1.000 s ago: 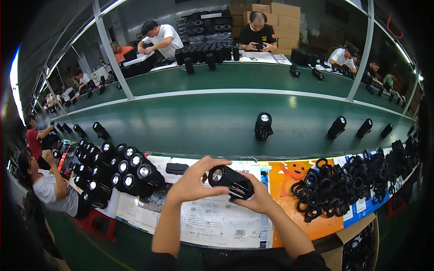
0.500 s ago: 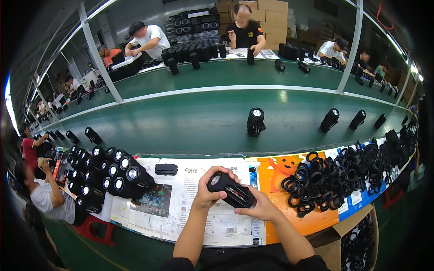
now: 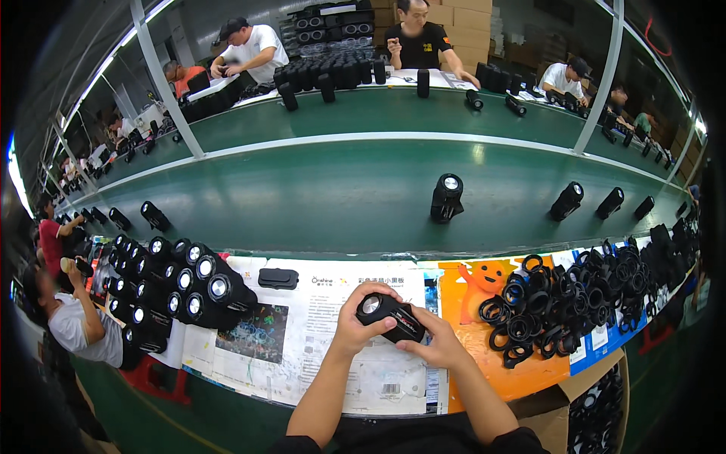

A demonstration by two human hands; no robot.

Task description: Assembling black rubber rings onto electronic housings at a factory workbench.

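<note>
While both forearms come up from the lower edge, I see my left hand (image 3: pixel 354 327) wrapped around the lens end of a black cylindrical lamp body (image 3: pixel 390 317), fingers curled over its top, and my right hand (image 3: pixel 435 346) gripping the other end from below and the side. The lamp body sits between the two hands, tilted, just above the printed paper sheets (image 3: pixel 325 356) covering the near bench. Left of my hands lies a small flat black plate (image 3: pixel 277 278) on the paper, and beyond it a packed cluster of black lamp heads (image 3: pixel 178 284) with shiny round fronts. To my right is a heap of black rings (image 3: pixel 552 303) on an orange sheet (image 3: pixel 484 371). Farther out runs the green conveyor belt (image 3: pixel 340 197), with one finished lamp (image 3: pixel 446 198) standing alone near its middle and several more toward the right. On the far side, other people sit working at a bench (image 3: pixel 408 76) crowded with black parts.
</note>
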